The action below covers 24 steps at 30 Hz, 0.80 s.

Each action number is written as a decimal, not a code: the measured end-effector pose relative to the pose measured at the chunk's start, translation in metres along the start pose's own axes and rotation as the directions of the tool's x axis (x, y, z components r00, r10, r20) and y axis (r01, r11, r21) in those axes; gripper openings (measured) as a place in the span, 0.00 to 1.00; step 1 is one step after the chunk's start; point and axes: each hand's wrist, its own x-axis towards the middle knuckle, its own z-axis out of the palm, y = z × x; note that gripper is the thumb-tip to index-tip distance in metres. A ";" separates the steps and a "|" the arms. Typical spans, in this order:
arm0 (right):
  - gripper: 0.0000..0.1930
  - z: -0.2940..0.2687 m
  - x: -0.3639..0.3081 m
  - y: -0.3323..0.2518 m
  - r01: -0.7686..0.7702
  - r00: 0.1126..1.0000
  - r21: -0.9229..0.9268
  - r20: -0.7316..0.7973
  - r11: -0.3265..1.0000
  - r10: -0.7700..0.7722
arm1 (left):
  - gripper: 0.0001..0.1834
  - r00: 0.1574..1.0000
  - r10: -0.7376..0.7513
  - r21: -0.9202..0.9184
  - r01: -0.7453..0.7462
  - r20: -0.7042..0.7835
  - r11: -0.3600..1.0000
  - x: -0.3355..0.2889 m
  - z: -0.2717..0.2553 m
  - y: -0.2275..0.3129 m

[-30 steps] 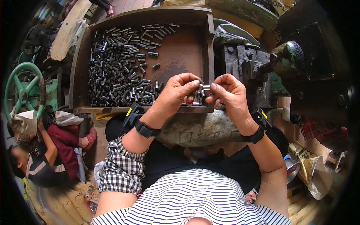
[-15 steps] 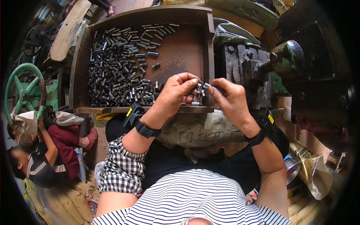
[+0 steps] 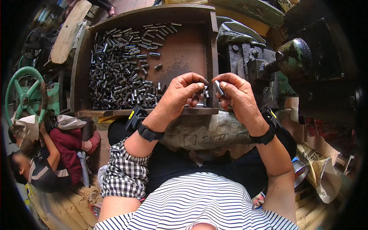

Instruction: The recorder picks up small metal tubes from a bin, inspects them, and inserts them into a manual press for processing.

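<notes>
Many short metal tubes (image 3: 119, 65) lie heaped over the left part of a shallow wooden tray (image 3: 145, 13) in front of me. My right hand (image 3: 239, 94) is closed, pinching one metal tube (image 3: 219, 88) between thumb and fingers beyond the tray's right wall. Over the tray's near right corner, my left hand (image 3: 184, 94) is also closed, thumb against forefinger, with a small shiny metal piece (image 3: 206, 87) at the fingertips. Its fingers partly hide that piece. A few more tubes (image 3: 207, 94) sit in the corner behind the left fingertips.
A dark, greasy machine (image 3: 295, 57) stands to the right of the tray. Under its near edge lies a woven sack (image 3: 207, 132). At far left are a green handwheel (image 3: 25, 94) and a seated person (image 3: 42, 161). A metal bowl (image 3: 301, 172) is at lower right.
My right hand has shifted slightly right, away from the left hand, and the tube in it has turned more upright. My left hand stays nearly in place.
</notes>
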 end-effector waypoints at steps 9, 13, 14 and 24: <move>0.09 -0.005 0.007 0.017 0.063 0.990 0.070 -0.129 0.996 -0.054 | 0.09 0.997 0.019 0.043 -0.016 -0.069 0.999 0.002 0.002 -0.005; 0.08 -0.003 0.008 0.023 0.021 0.990 0.197 -0.144 0.980 0.008 | 0.09 1.000 0.015 0.005 -0.015 -0.026 1.000 0.002 0.001 -0.005; 0.08 -0.002 0.007 0.023 0.022 0.990 0.197 -0.141 0.980 0.006 | 0.09 0.999 0.014 0.018 -0.013 -0.041 1.000 0.002 0.002 -0.004; 0.06 -0.001 0.005 0.023 -0.103 0.992 0.325 -0.040 0.940 0.123 | 0.09 0.990 0.067 0.019 -0.065 -0.125 0.998 0.003 0.007 -0.008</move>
